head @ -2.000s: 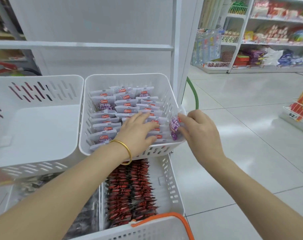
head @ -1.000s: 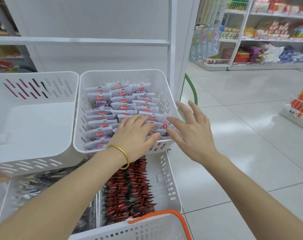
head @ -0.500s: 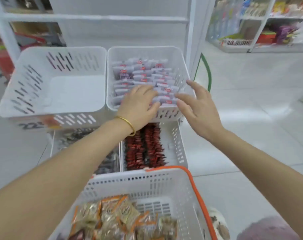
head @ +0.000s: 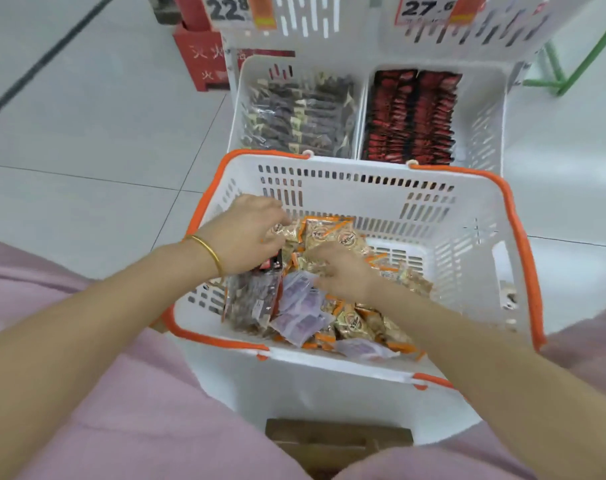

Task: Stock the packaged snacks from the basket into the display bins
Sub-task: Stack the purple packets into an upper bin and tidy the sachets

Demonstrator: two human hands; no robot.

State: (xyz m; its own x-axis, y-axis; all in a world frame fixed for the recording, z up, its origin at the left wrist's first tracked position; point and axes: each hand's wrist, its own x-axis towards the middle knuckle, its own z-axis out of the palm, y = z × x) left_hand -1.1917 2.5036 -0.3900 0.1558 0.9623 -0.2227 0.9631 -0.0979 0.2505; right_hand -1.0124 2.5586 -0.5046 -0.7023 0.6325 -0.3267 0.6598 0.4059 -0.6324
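The left hand [head: 242, 233] is down inside the basket [head: 468, 258], at the near-left of the pile, its fingers curled and its thumb closing on one of the orange packets [head: 329, 233] at its fingertips, so it appears to pinch that packet; just below its wrist lie the dark packets [head: 249, 299], and to their right, under the other hand's heel, the purple packets [head: 301, 306]; the right hand [head: 343, 270] is knuckles-up on the middle of the heap, fingers bent down among the wrappers, and whether it grips anything cannot be told; the step looks like sorting out one kind to carry over; to do it well, she would gather only matching packets, square their edges into a flat stack between both hands, and lift clear of the basket wall without dragging loose ones along; beyond the fingertips stand the display bins, the left bin [head: 239, 98] with dark wrappers [head: 294, 116] and the right bin [head: 481, 126] with red packets [head: 409, 116]; the handful should match its bin before release.
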